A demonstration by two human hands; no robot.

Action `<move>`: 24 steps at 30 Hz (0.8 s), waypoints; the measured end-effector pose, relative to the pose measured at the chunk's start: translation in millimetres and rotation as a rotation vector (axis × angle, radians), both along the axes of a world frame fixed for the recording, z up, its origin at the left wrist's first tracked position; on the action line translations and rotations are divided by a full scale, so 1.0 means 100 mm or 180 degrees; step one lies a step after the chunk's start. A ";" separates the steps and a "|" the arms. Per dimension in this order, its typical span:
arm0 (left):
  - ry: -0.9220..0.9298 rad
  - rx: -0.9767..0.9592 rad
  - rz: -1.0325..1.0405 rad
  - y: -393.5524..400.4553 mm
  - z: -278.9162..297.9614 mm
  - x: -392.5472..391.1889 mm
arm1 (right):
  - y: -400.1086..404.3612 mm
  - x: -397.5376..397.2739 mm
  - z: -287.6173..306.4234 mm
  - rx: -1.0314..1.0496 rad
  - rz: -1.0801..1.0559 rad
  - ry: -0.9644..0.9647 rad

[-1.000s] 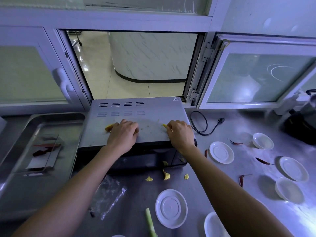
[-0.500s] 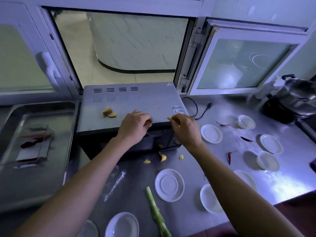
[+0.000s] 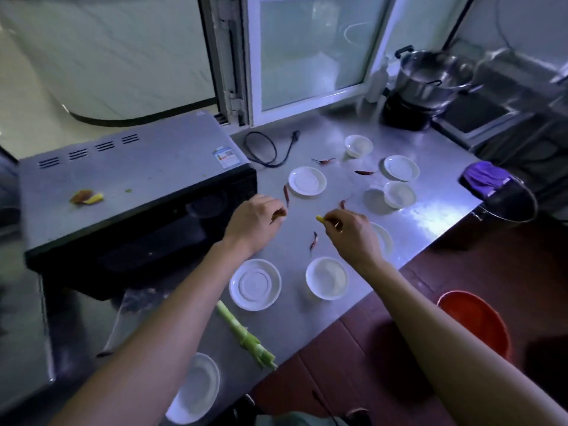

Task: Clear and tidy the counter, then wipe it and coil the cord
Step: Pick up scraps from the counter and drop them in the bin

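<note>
My right hand [image 3: 349,232] pinches a small yellow food scrap [image 3: 320,218] above the steel counter [image 3: 430,210]. My left hand [image 3: 253,221] is curled beside it, with a dark bit showing at its fingertips; what it holds is unclear. Both hover to the right of the microwave [image 3: 129,192], whose top still carries a yellow-orange scrap [image 3: 86,198]. A black cord [image 3: 267,149] with its plug lies loose behind the microwave's right corner. Several dried red chillies [image 3: 313,239] and several white dishes [image 3: 307,180] are scattered over the counter.
A green stalk [image 3: 246,335] lies near the counter's front edge, beside a crumpled plastic bag [image 3: 135,305]. A steel pot [image 3: 430,78] stands on a burner at the back right. A purple cloth [image 3: 485,178] drapes a container, and a red basin [image 3: 475,319] sits on the floor.
Both hands have left the microwave top and moved right, out over the counter, the right one carrying the yellow scrap. The view has swung to the right.
</note>
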State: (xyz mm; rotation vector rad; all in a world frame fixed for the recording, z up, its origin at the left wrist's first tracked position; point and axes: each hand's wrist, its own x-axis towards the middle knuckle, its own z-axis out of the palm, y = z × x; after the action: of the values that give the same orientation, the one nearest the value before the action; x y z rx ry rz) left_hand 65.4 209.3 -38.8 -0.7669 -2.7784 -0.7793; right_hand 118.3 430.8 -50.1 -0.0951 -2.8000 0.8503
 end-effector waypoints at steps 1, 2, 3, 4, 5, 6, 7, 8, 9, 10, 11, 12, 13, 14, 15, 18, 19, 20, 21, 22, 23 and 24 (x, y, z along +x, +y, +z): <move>-0.0061 -0.0027 -0.0049 0.19 -0.04 0.03 | 0.18 0.10 -0.04 -0.0006 -0.0069 -0.0003; -0.0126 -0.0058 -0.0100 0.38 -0.07 0.07 | 0.36 0.21 -0.09 -0.0001 -0.0123 -0.0014; -0.0192 -0.0091 -0.0166 0.59 -0.11 0.12 | 0.56 0.32 -0.13 -0.0020 -0.0174 -0.0043; -0.0260 -0.0135 -0.0250 0.80 -0.14 0.17 | 0.76 0.44 -0.17 -0.0070 -0.0250 -0.0089; -0.0325 -0.0191 -0.0344 1.04 -0.18 0.23 | 0.97 0.56 -0.20 -0.0121 -0.0361 -0.0149; -0.0386 -0.0248 -0.0432 1.26 -0.21 0.30 | 1.19 0.69 -0.23 -0.0149 -0.0487 -0.0213; -0.0437 -0.0297 -0.0515 1.49 -0.24 0.36 | 1.42 0.82 -0.25 -0.0150 -0.0600 -0.0256; -0.0482 -0.0336 -0.0600 1.72 -0.27 0.43 | 1.65 0.96 -0.27 -0.0133 -0.0696 -0.0270; -0.0527 -0.0370 -0.0685 1.94 -0.30 0.50 | 1.89 1.10 -0.29 -0.0105 -0.0777 -0.0258; -0.0575 -0.0402 -0.0752 2.16 -0.32 0.57 | 2.12 1.24 -0.31 -0.0077 -0.0855 -0.0248; -0.0617 -0.0440 -0.0808 2.37 -0.34 0.64 | 2.35 1.38 -0.33 -0.0057 -0.0941 -0.0258; -0.0643 -0.0481 -0.0867 2.59 -0.36 0.70 | 2.56 1.52 -0.36 -0.0052 -0.1028 -0.0280; -0.0658 -0.0529 -0.0939 2.80 -0.38 0.76 | 2.76 1.65 -0.39 -0.0060 -0.1118 -0.0299; -0.0682 -0.0583 -0.1031 3.01 -0.40 0.83 | 2.96 1.79 -0.42 -0.0079 -0.1222 -0.0306; -0.0721 -0.0633 -0.1126 3.23 -0.42 0.91 | 3.13 1.92 -0.46 -0.0110 -0.1328 -0.0315; -0.0812 -0.0759 -0.1470 3.85 -0.46 1.13 | 3.55 2.31 -0.56 -0.0277 -0.1595 -0.0364; -0.0816 -0.0806 -0.1616 4.04 -0.47 1.20 | 3.67 2.44 -0.59 -0.0305 -0.1695 -0.0372; -0.0806 -0.0848 -0.1762 4.24 -0.49 1.27 | 3.78 2.57 -0.62 -0.0326 -0.1806 -0.0391; -0.0785 -0.0876 -0.1899 4.42 -0.50 1.33 | 3.89 2.69 -0.64 -0.0338 -0.1917 -0.0415; -0.0757 -0.0893 -0.2011 4.60 -0.52 1.38 | 4.00 2.80 -0.67 -0.0337 -0.2022 -0.0438; -0.0734 -0.0908 -0.2094 4.76 -0.54 1.43 | 4.10 2.91 -0.70 -0.0335 -0.2124 -0.0462; -0.0726 -0.0925 -0.2161 4.91 -0.56 1.48 | 4.20 3.01 -0.73 -0.0351 -0.2228 -0.0489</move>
State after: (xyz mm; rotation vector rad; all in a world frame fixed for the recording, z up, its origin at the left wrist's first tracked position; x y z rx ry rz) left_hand 213.5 700.2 -95.0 -1.8379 -2.8631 -0.5718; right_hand 419.5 850.9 -123.6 -1.1163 -2.5356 0.8224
